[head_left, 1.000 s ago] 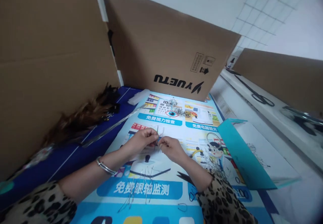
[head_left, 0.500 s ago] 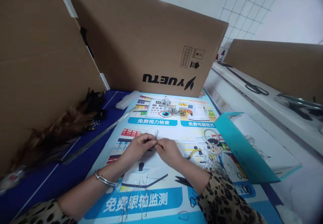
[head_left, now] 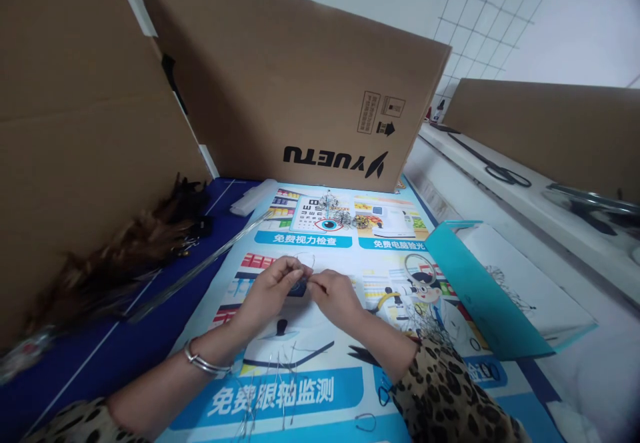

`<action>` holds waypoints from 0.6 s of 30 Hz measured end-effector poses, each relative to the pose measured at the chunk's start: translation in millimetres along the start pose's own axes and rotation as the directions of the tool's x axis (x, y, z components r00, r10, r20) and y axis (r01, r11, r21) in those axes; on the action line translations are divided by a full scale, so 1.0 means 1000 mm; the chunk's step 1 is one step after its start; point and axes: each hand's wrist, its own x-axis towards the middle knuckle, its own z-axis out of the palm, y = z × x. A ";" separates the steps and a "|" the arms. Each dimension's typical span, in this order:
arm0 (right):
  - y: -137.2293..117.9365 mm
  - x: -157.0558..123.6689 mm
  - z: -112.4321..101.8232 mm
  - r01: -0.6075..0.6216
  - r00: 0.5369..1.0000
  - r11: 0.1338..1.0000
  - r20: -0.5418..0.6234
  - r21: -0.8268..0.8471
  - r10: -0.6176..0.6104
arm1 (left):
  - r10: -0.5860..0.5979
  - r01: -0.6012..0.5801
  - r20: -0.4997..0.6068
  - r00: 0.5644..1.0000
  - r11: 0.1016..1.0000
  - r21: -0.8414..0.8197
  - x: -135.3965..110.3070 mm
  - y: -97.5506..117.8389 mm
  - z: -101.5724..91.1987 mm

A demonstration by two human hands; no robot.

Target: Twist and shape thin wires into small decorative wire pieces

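My left hand (head_left: pixel 280 283) and my right hand (head_left: pixel 336 296) meet fingertip to fingertip over the middle of the printed sheet (head_left: pixel 345 356), both closed in a pinch. A thin wire (head_left: pixel 313 261) rises in a curve above the left fingertips. The part between the fingers is hidden. Loose thin wires (head_left: pixel 283 390) lie on the sheet near my left forearm. A tangle of wires (head_left: pixel 425 320) rests to the right of my right hand. Beyond my hands lie several small wire clusters (head_left: pixel 344 217).
Cardboard panels (head_left: pixel 310 83) stand at the back and left. Brown feathers (head_left: pixel 120 250) and a bundle of long wires (head_left: pixel 200 266) lie on the left. At right are a teal open box (head_left: pixel 490 296) and scissors (head_left: pixel 507 175) on a ledge. Dark pointed blades (head_left: pixel 363 354) show beneath my right forearm.
The fan of upright wire ends above my fingertips no longer shows; a curved wire is seen there instead. My left fingers have shifted slightly upward. The right hand stays nearly in place.
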 end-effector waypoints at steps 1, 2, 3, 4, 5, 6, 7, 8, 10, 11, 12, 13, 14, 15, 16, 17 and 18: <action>0.002 0.001 -0.001 -0.015 0.999 0.999 -0.032 0.040 0.016 | 0.029 -0.028 -0.019 0.999 0.999 0.021 0.000 0.001 -0.001; 0.004 0.003 -0.001 -0.036 0.997 0.996 -0.071 0.082 0.042 | 0.050 -0.048 -0.025 0.998 0.998 0.048 0.000 0.001 -0.002; 0.007 0.004 -0.001 -0.062 0.991 0.990 -0.110 0.127 0.077 | 0.056 -0.055 -0.017 0.998 0.995 0.080 0.000 0.001 -0.003; 0.009 0.005 -0.001 -0.092 0.983 0.981 -0.140 0.173 0.117 | 0.046 -0.046 0.007 0.999 0.992 0.115 0.000 -0.001 -0.003; 0.011 0.006 -0.001 -0.121 0.975 0.968 -0.157 0.218 0.157 | 0.021 -0.027 0.040 0.999 0.988 0.152 0.001 -0.004 -0.004; 0.013 0.007 0.000 -0.149 0.968 0.955 -0.161 0.257 0.194 | -0.009 -0.005 0.074 0.997 0.982 0.187 0.001 -0.006 -0.004; 0.014 0.007 0.001 -0.171 0.962 0.942 -0.159 0.288 0.223 | -0.034 0.013 0.099 0.994 0.977 0.214 0.002 -0.008 -0.003; 0.015 0.007 0.002 -0.184 0.958 0.933 -0.156 0.309 0.241 | -0.044 0.018 0.107 0.993 0.973 0.231 0.002 -0.010 -0.003; 0.015 0.007 0.004 -0.175 0.958 0.928 -0.160 0.330 0.238 | -0.025 0.004 0.084 0.996 0.972 0.235 0.002 -0.011 -0.003; 0.014 0.006 0.005 -0.161 0.959 0.928 -0.167 0.335 0.227 | -0.009 -0.008 0.073 0.997 0.972 0.234 0.003 -0.011 -0.003; 0.014 0.006 0.005 -0.145 0.961 0.930 -0.174 0.339 0.213 | 0.002 -0.020 0.076 0.997 0.970 0.241 0.003 -0.011 -0.004; 0.013 0.005 0.006 -0.131 0.964 0.931 -0.176 0.342 0.200 | 0.005 -0.028 0.092 0.996 0.966 0.258 0.003 -0.010 -0.004; 0.013 0.005 0.006 -0.121 0.967 0.931 -0.172 0.344 0.189 | -0.001 -0.031 0.114 0.993 0.959 0.281 0.003 -0.010 -0.004; 0.012 0.005 0.006 -0.114 0.970 0.932 -0.164 0.343 0.179 | -0.008 -0.031 0.129 0.992 0.953 0.302 0.003 -0.010 -0.004; 0.012 0.005 0.006 -0.105 0.974 0.934 -0.154 0.342 0.166 | -0.014 -0.030 0.137 0.990 0.947 0.320 0.003 -0.010 -0.004; 0.011 0.005 0.006 -0.091 0.978 0.937 -0.145 0.338 0.147 | -0.019 -0.028 0.139 0.990 0.944 0.329 0.003 -0.010 -0.004; 0.010 0.004 0.006 -0.072 0.982 0.939 -0.140 0.335 0.126 | -0.020 -0.025 0.134 0.991 0.944 0.328 0.003 -0.011 -0.004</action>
